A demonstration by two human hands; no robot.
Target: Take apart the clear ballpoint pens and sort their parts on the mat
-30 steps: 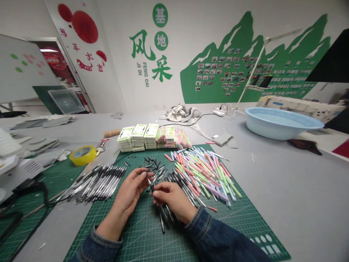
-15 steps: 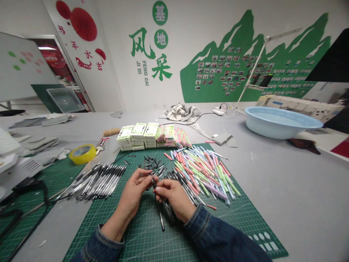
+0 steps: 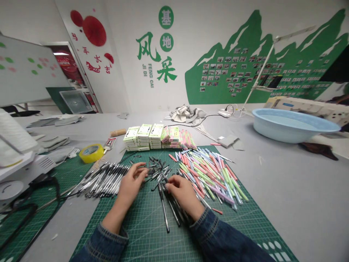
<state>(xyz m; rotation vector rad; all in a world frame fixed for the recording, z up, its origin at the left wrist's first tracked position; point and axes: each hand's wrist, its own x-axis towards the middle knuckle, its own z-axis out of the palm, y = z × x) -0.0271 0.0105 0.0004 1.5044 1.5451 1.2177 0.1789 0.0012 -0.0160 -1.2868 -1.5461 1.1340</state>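
My left hand (image 3: 132, 182) hovers at the left edge of a small pile of black pen caps (image 3: 156, 164), thumb and fingers apart. I see nothing held in it. My right hand (image 3: 184, 193) is closed with its fingertips on the upper ends of black pens (image 3: 173, 211); the hand hides part of them. Just left of these, a clear-barrelled pen with a black top (image 3: 164, 209) lies on the green cutting mat (image 3: 141, 233). Beyond my right hand spreads a heap of pastel-coloured pens (image 3: 209, 174). Left of my left hand lies a row of clear and black pens (image 3: 109, 178).
Stacked small boxes (image 3: 144, 136) stand at the mat's far edge. A roll of yellow tape (image 3: 91, 153) lies to the left, near a white machine (image 3: 16, 171). A blue basin (image 3: 291, 125) sits at the right, and grey cloth (image 3: 188, 113) at the back.
My hands have parted. The pen they held between them now lies on the mat beside the other black pens. My left hand has moved away toward the caps, and the view has shifted slightly left.
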